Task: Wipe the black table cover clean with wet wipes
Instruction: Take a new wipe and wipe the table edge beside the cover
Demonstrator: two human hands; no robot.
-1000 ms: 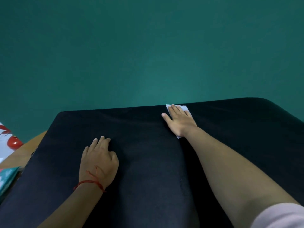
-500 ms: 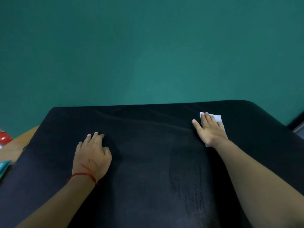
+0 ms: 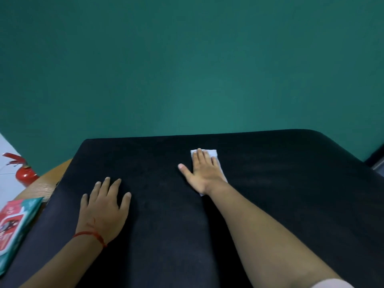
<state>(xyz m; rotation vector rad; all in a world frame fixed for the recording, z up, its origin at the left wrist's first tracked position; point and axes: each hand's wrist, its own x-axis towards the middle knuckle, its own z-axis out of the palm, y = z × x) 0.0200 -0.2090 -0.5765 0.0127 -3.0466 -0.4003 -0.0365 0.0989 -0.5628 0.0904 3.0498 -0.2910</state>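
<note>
Since half a second ago the right hand has slid the white wet wipe leftward from near the far right corner toward the middle of the far edge. It lies flat, fingers spread, pressing the wipe onto the black table cover. The left hand, with a red string bracelet, rests flat and empty nearer by. A wipes packet lies on the bench's left edge.
</note>
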